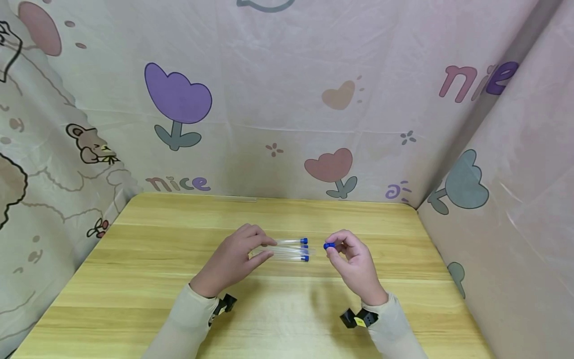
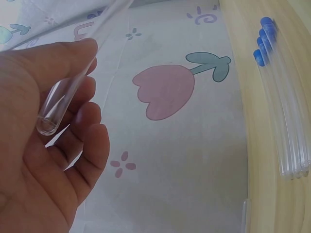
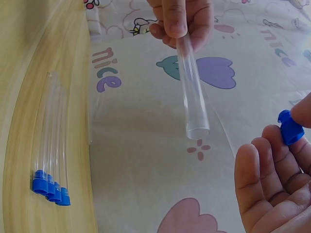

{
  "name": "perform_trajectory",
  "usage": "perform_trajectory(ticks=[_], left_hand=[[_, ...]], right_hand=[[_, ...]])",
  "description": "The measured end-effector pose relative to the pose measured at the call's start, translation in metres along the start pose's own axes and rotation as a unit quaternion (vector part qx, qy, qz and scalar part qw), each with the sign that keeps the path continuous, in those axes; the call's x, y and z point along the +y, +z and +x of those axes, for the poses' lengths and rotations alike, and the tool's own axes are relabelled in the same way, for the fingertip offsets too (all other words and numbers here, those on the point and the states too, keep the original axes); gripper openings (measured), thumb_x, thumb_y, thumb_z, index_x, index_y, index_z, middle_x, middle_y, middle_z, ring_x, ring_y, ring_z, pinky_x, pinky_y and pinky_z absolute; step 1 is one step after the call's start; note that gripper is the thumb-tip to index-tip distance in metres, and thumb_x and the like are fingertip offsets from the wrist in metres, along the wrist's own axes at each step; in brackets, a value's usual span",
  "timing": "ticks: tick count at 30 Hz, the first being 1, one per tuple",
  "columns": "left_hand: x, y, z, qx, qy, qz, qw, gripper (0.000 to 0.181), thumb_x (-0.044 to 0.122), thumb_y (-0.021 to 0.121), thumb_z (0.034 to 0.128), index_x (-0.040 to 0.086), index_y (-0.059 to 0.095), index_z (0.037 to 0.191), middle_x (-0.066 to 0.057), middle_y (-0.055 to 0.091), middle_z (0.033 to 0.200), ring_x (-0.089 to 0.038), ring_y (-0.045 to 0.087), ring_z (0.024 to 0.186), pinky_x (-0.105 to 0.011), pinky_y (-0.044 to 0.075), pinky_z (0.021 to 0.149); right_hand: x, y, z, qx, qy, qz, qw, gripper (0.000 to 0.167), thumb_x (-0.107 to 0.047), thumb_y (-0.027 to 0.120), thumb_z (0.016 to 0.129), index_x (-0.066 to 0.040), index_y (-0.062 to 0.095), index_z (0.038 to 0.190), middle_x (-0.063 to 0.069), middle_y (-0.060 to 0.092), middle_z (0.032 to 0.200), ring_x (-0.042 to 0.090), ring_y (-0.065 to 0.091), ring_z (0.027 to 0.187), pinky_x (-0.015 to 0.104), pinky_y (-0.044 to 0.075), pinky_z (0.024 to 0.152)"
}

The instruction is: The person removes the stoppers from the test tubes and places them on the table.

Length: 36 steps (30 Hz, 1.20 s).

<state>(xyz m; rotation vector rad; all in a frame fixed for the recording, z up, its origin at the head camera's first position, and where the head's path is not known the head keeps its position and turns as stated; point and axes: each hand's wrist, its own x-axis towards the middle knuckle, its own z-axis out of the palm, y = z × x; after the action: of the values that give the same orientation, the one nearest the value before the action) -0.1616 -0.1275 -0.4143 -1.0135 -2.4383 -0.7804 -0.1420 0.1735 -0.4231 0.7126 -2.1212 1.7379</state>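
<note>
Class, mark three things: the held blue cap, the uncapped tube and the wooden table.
Held blue cap (image 3: pixel 292 131): right wrist view, on its outer side.
Uncapped tube (image 3: pixel 192 90): right wrist view, midway along its clear barrel.
Wooden table (image 1: pixel 116 279): head view, bare top.

the bright worktop (image 1: pixel 282 319) shows a pale sheen and soft shadows. both wrist views look hazier, bowed at the edges.

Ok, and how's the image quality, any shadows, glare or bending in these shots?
Head view: soft-edged shadows on the table, with a pale sheen between them; left wrist view: the capped tubes look bowed, likely lens distortion; right wrist view: whitish highlights streak the clear uncapped tube, and the wood grain at the left curves.
</note>
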Motion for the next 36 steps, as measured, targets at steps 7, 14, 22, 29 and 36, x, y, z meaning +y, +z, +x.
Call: perform_trajectory(ticks=[7,14,22,29,36], left_hand=[[0.000,0.001,0.000,-0.016,-0.009,0.002,0.9998,0.016,0.022,0.079,0.0938,0.018,0.077,0.109,0.010,0.066,0.103,-0.006,0.054,0.095,-0.025,0.052,0.077],[0.000,0.002,0.001,-0.027,-0.016,0.008,0.9995,0.016,0.022,0.079,0.0938,0.018,0.078,0.110,0.011,0.066,0.103,-0.006,0.054,0.093,-0.024,0.052,0.076],[-0.002,0.006,0.000,-0.060,-0.034,0.014,0.9975,0.017,0.026,0.077,0.0955,0.020,0.077,0.111,0.013,0.063,0.102,-0.005,0.053,0.094,-0.025,0.052,0.077],[-0.004,0.012,-0.002,-0.091,-0.049,0.012,0.9946,0.015,0.024,0.077,0.0956,0.019,0.077,0.110,0.011,0.062,0.097,-0.007,0.053,0.089,-0.025,0.051,0.076],[-0.007,0.018,-0.003,-0.114,-0.077,0.015,0.9904,0.015,0.025,0.078,0.0948,0.018,0.078,0.109,0.011,0.062,0.097,-0.006,0.054,0.090,-0.027,0.052,0.077]], right_hand=[[0.001,0.000,0.000,-0.001,0.000,-0.001,1.0000,0.023,0.016,0.061,0.094,-0.002,0.064,0.107,0.005,0.063,0.096,0.015,0.060,0.083,0.024,0.054,0.077],[0.000,0.000,0.000,-0.003,-0.002,-0.001,1.0000,0.025,0.018,0.061,0.093,-0.003,0.064,0.107,0.004,0.063,0.096,0.015,0.060,0.082,0.024,0.054,0.076],[0.000,0.000,0.000,-0.004,-0.001,-0.001,1.0000,0.023,0.016,0.061,0.094,-0.003,0.065,0.107,0.006,0.063,0.095,0.016,0.060,0.082,0.025,0.054,0.076],[0.002,0.000,0.000,-0.022,0.008,-0.008,0.9997,0.024,0.015,0.062,0.094,-0.006,0.065,0.107,0.003,0.064,0.099,0.016,0.059,0.085,0.025,0.053,0.076],[0.002,0.000,-0.001,-0.033,0.009,-0.016,0.9993,0.021,0.010,0.063,0.096,-0.008,0.065,0.108,0.003,0.065,0.099,0.017,0.059,0.085,0.026,0.053,0.075]])
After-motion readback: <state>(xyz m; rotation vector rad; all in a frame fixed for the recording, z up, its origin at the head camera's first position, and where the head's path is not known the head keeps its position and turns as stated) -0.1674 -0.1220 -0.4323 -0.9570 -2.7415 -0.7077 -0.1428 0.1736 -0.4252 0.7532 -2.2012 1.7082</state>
